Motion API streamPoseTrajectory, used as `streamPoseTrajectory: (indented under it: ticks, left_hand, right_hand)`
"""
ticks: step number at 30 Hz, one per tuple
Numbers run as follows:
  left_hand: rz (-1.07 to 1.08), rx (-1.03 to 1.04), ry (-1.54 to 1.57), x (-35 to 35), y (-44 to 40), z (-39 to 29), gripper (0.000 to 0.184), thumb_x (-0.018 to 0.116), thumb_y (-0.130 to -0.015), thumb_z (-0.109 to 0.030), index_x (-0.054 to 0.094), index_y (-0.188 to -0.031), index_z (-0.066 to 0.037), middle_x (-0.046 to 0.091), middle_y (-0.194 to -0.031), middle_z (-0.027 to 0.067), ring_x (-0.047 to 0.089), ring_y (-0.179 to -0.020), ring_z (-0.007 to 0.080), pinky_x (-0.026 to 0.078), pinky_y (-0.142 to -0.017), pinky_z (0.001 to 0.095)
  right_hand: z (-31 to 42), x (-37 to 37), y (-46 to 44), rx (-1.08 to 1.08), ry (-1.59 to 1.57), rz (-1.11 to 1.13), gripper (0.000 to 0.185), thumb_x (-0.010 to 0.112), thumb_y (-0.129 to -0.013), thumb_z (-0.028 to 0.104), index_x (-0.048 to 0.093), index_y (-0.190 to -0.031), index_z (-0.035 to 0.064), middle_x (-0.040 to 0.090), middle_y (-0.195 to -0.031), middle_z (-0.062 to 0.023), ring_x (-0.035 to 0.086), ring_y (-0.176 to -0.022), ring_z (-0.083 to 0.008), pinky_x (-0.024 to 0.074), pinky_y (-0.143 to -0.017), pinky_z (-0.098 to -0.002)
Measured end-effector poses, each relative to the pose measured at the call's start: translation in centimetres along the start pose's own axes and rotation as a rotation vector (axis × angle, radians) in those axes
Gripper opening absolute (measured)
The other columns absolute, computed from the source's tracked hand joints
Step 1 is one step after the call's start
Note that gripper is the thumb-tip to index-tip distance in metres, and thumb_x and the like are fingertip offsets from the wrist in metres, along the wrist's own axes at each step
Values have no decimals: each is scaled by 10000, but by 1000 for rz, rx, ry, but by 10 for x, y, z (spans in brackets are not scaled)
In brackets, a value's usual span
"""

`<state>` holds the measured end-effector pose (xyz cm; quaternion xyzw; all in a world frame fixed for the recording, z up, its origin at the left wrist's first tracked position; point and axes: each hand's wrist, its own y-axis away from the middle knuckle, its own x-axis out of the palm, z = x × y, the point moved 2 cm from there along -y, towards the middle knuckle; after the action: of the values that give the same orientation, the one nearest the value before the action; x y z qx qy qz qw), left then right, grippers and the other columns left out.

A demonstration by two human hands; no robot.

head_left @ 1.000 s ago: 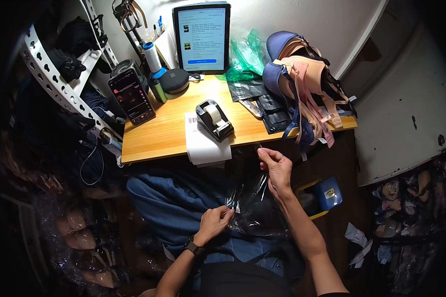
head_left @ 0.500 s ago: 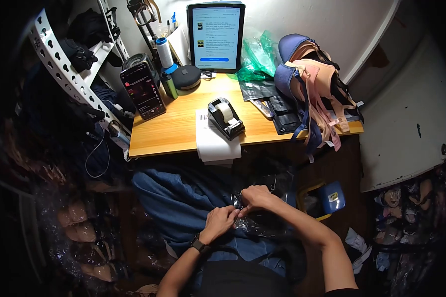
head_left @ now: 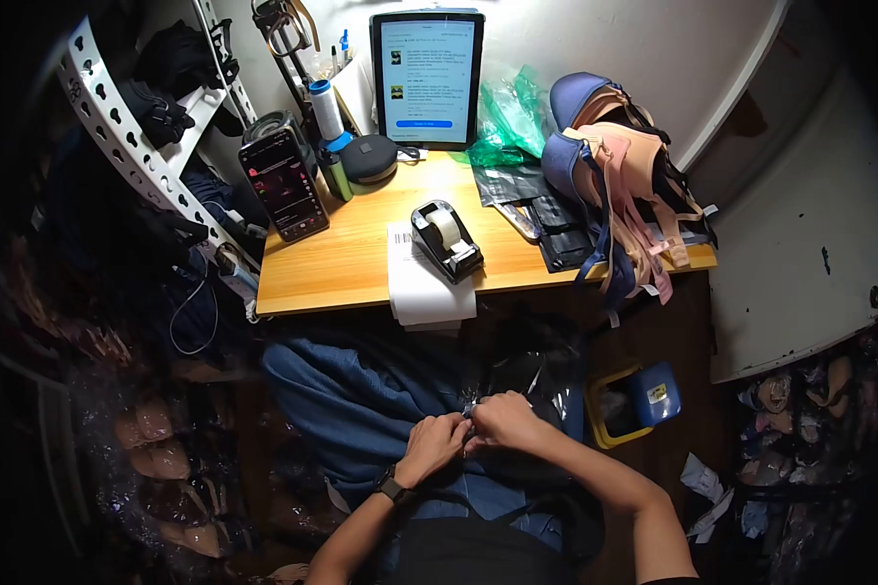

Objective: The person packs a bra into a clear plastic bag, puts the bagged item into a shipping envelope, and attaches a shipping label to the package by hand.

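Over my lap, my left hand (head_left: 433,445) and my right hand (head_left: 507,422) meet with fingers pinched together. Both grip the edge of a clear plastic bag (head_left: 539,374), whose shiny film spreads beyond my right hand. Something dark shows in or behind the film, but its kind is hard to make out. My fingertips partly cover the gripped edge. Under the bag lie the legs of my blue jeans (head_left: 361,395). In front of my hands, white paper sheets (head_left: 429,304) hang over the desk edge, with a black tape dispenser (head_left: 447,242) on them.
On the wooden desk (head_left: 332,273) stand a phone (head_left: 285,185), a tablet (head_left: 426,83) and a black case (head_left: 369,158). Bras (head_left: 610,161) are piled at the right beside a green plastic bag (head_left: 507,117). A yellow-rimmed bin (head_left: 615,439) sits on the floor, right of my legs.
My right hand has shifted slightly right and down, its fist turned a little. The plastic film between and beyond my hands has changed shape. The whole view has dipped slightly.
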<state>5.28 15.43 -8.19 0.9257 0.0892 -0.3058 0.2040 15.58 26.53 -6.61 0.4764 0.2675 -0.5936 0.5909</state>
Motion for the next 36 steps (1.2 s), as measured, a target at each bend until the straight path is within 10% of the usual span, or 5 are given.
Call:
streamPoseTrajectory:
  ticks: [7, 11, 20, 29, 36]
  left_hand:
    - [-354, 465, 180, -94, -14, -62, 468, 746, -728, -207, 553, -1104, -4, 612, -938, 117, 611, -842, 240, 483, -698, 300]
    - [-735, 759, -105, -158, -80, -98, 705, 720, -696, -106, 351, -1287, 0, 445, -1237, 205, 498, -1112, 331, 428, -911, 380]
    - [-532, 642, 73, -163, -103, -95, 627, 636, -719, -61, 394, -1295, -107, 318, -1360, 228, 406, -1208, 392, 384, -972, 398]
    - [-532, 820, -208, -160, -113, -83, 427, 621, -733, -50, 569, -1136, -180, 289, -1376, 252, 429, -1169, 428, 407, -930, 410]
    - [-593, 763, -238, -121, -61, -112, 258, 586, -797, -78, 614, -1054, -87, 345, -1351, 230, 277, -1279, 441, 273, -1025, 506]
  right_hand:
    - [-41, -130, -39, 127, -864, -743, 285, 624, -827, 357, 679, -804, 78, 557, -671, -52, 540, -614, -171, 455, -612, -317]
    - [-61, -159, -87, 146, -504, -849, 274, 637, -831, 301, 677, -823, 30, 582, -703, -92, 530, -738, -156, 427, -683, -275]
    - [-13, -150, -62, 204, -639, -1157, 235, 712, -751, 229, 662, -728, 1, 618, -706, -170, 592, -645, -229, 468, -623, -315]
    - [5, -105, -38, 249, -980, -903, 192, 699, -792, 172, 622, -766, -2, 589, -612, -8, 492, -484, -41, 368, -431, -194]
    - [22, -88, 69, -249, -287, 113, 253, 685, -736, 297, 604, -774, 60, 599, -630, -120, 609, -633, -312, 467, -541, -396]
